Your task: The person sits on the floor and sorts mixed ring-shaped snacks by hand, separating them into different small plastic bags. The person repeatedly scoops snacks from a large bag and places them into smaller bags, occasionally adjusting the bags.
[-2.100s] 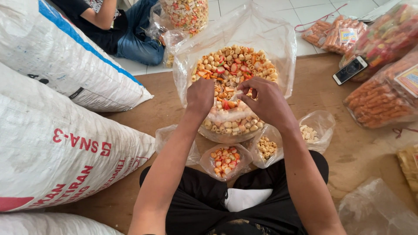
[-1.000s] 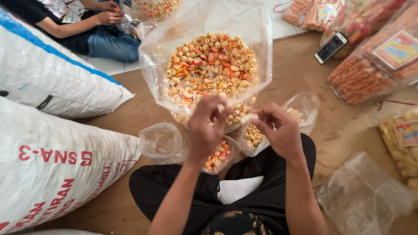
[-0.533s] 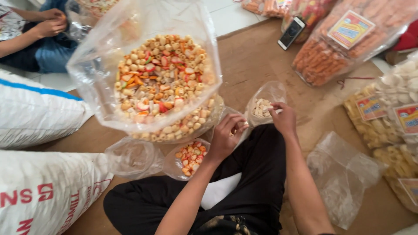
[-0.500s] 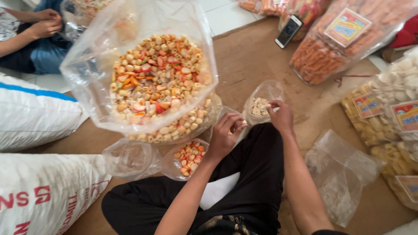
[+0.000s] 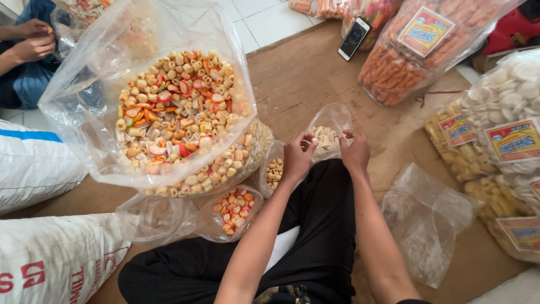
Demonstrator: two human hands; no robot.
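Both your left hand (image 5: 296,159) and right hand (image 5: 355,152) pinch the mouth of the small clear plastic bag of pale tube crackers (image 5: 328,137) by your knee; tilt it, I'd say, and crackers spill onto the brown mat (image 5: 304,73).

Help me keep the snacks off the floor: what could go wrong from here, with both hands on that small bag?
1. Both the left hand and the right hand pinch the open mouth of the small clear bag; if it tips, its pale pieces may spill.
2. The big open bag of mixed crackers leans close to the left forearm; a nudge could slump it.
3. The small bag of orange crackers lies open by the knee.
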